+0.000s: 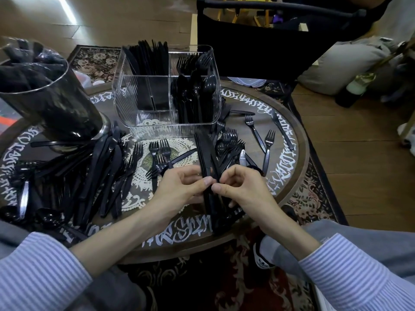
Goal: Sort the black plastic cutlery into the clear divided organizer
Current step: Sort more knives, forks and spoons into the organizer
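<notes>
Fingers (207, 181) around slim glossy knives (205, 151)

Organizer (166, 129) mid-table (298, 135) — loose cutlery (105, 173) before it

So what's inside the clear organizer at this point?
The organizer holds knives upright at back left, forks at back right and spoons at front right. The front-left section shows only tabletop. Lower handles overlap, so counts can't be told.
</notes>
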